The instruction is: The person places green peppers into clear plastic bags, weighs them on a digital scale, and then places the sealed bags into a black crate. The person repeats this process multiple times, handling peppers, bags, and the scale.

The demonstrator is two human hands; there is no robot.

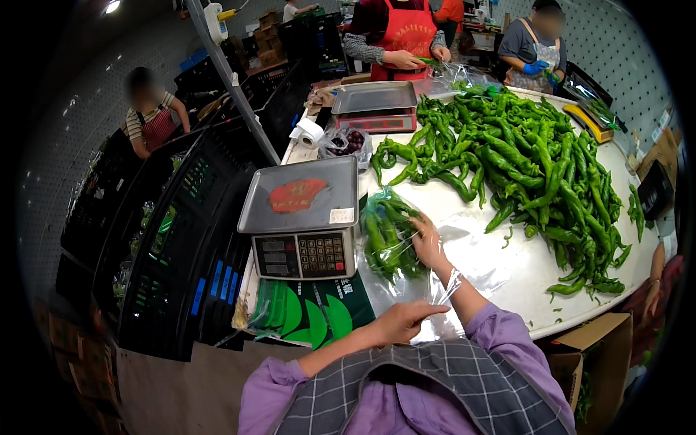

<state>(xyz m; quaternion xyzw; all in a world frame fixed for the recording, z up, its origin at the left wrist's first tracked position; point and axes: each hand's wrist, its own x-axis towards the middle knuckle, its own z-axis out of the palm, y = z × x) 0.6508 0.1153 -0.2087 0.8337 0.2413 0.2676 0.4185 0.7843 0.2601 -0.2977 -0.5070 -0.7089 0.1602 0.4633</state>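
A clear plastic bag [389, 247] holding several green peppers [380, 234] lies on the white table, just right of the near scale. My right hand [429, 242] reaches through the bag's mouth, with plastic around the wrist. Its fingers touch the peppers' right side; whether they grip one is unclear. Closer to my body, my left hand [399, 323] pinches the edge of the bag's mouth, its index finger pointing right. A large heap of loose green peppers [538, 163] covers the table's right half.
A digital scale [299, 217] stands left of the bag, with green printed packaging [321, 310] below it. Farther back are a second scale [375, 106], a label roll [307, 133] and a bag of dark round produce [348, 142]. Black crates [163, 250] line the left; co-workers stand around.
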